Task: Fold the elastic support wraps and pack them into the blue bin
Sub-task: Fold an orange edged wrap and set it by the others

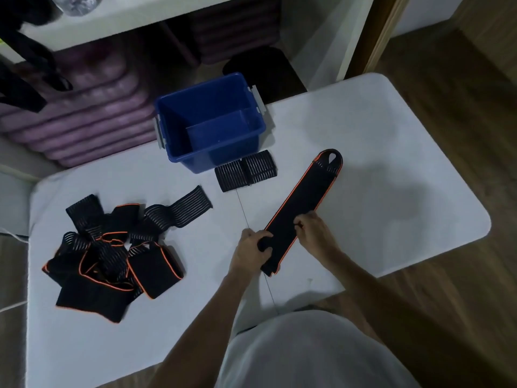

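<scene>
A long black wrap with orange edging (300, 197) lies stretched diagonally on the white table (377, 163), its looped end pointing toward the far right. My left hand (251, 249) grips its near end, fingers curled over the left edge. My right hand (312, 226) pinches the wrap's right edge a little farther up. The blue bin (209, 124) stands open at the table's far side, nothing visible inside. A folded striped wrap (245, 170) sits just in front of the bin. A loose pile of black and orange wraps (117, 247) lies at the left.
Stacked purple cushions (92, 119) fill the shelf behind the table. Dark cloth hangs at the top left. Wooden floor runs along the table's right edge and near corner. A thin seam line crosses the table between the folded wrap and my left hand.
</scene>
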